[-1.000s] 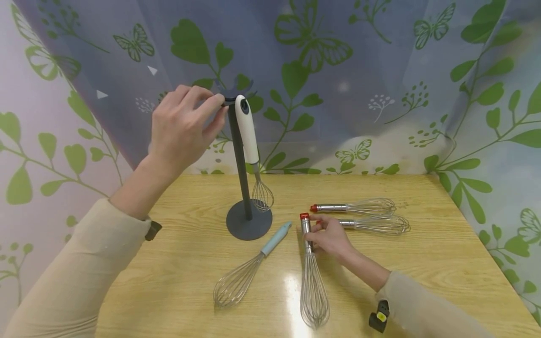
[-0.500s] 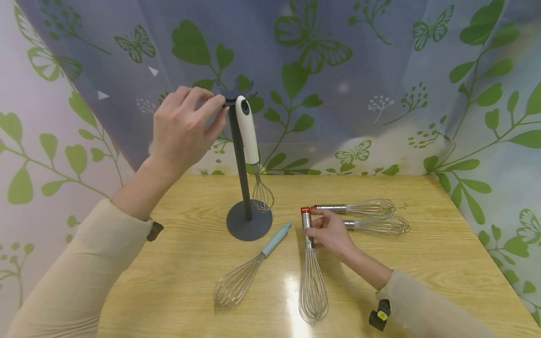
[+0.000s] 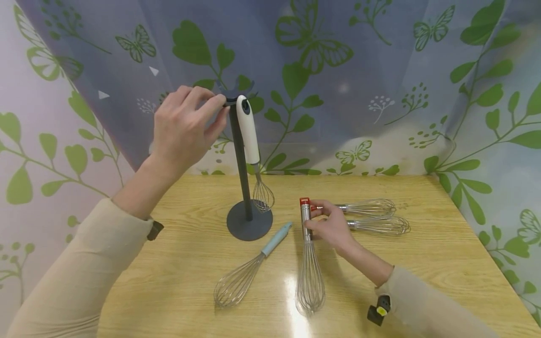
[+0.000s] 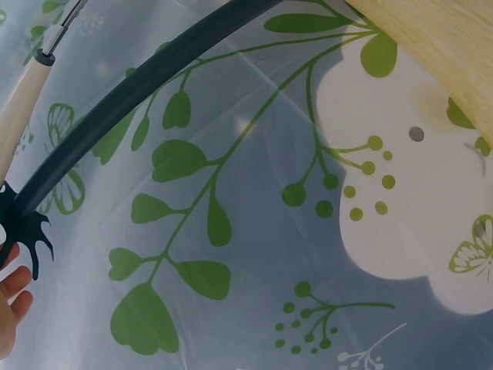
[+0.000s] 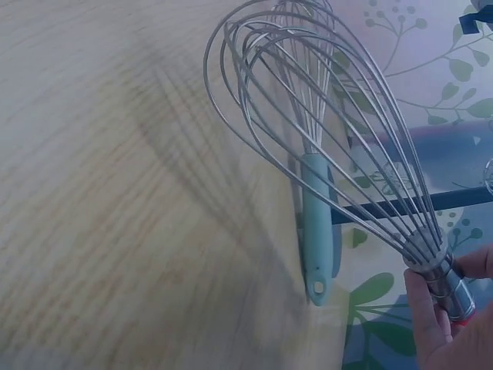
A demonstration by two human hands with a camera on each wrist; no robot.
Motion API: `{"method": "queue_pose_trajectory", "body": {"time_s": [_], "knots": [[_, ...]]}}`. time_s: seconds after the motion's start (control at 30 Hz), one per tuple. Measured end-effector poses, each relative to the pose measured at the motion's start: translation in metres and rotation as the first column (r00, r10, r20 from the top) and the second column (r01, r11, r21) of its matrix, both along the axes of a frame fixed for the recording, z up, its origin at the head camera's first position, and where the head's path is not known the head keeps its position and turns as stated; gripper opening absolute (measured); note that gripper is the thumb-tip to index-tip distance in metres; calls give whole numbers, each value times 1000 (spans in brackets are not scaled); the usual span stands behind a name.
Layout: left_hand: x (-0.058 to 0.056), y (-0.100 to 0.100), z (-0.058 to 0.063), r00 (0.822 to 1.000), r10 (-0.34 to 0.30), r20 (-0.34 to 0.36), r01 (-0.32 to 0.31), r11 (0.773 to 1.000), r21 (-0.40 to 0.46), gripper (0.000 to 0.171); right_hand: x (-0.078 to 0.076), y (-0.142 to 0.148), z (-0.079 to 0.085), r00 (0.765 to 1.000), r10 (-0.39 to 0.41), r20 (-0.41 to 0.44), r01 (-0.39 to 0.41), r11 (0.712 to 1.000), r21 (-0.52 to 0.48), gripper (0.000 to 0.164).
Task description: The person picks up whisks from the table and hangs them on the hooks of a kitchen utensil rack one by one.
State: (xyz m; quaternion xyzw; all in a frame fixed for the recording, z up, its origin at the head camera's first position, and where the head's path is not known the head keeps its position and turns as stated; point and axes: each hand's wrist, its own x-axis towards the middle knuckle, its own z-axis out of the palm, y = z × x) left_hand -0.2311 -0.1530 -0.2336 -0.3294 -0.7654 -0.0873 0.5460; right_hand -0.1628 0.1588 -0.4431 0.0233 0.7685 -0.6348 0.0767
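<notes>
My left hand (image 3: 183, 124) pinches a hook arm at the top of a dark grey utensil stand (image 3: 240, 155). From the stand's near side a small white-handled whisk (image 3: 249, 136) hangs, its wires over the round base. In the left wrist view, fingertips (image 4: 15, 284) show beside the stand's curved hooks (image 4: 31, 231). My right hand (image 3: 331, 227) holds a whisk (image 3: 311, 279) by its silver, red-ended handle, thumb on the near side. In the right wrist view, this whisk's wire loops stand above the table, their shadow falling to one side.
A light blue-handled whisk (image 3: 274, 240) lies between the stand and the held whisk. Right of the right hand lie two more whisks, a farther one (image 3: 372, 207) and a nearer one (image 3: 382, 225), handles partly hidden. A leaf-patterned curtain (image 3: 372, 70) rises behind the wooden table (image 3: 177, 263).
My right hand has shifted the red-ended whisk slightly away from me, its wires swinging a little left. The left hand keeps its place on the stand.
</notes>
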Motion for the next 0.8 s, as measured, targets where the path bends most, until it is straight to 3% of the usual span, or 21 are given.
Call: {"method": "queue_pose_trajectory", "body": {"time_s": [0.8], "knots": [[3, 2, 0, 1000, 1, 3, -1, 1000, 0, 17, -17, 1, 27, 988, 80, -134, -84, 996, -30, 68]]}}
